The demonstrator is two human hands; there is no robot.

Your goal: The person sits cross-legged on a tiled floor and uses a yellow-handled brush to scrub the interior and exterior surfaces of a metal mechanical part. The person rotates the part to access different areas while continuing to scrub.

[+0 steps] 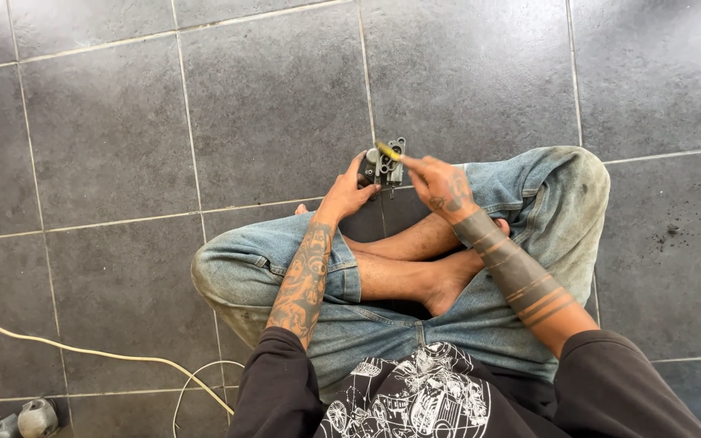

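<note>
I sit cross-legged on a grey tiled floor. My left hand holds a small grey metal engine part, like a carburettor body, out in front of my shins. My right hand grips a thin tool with a yellow handle, its tip resting on top of the metal part. Both forearms are tattooed and reach forward over my blue denim shorts.
A cream cable curls across the floor at the lower left. Two grey metal parts lie at the bottom left corner. Dark specks mark the tile at the right.
</note>
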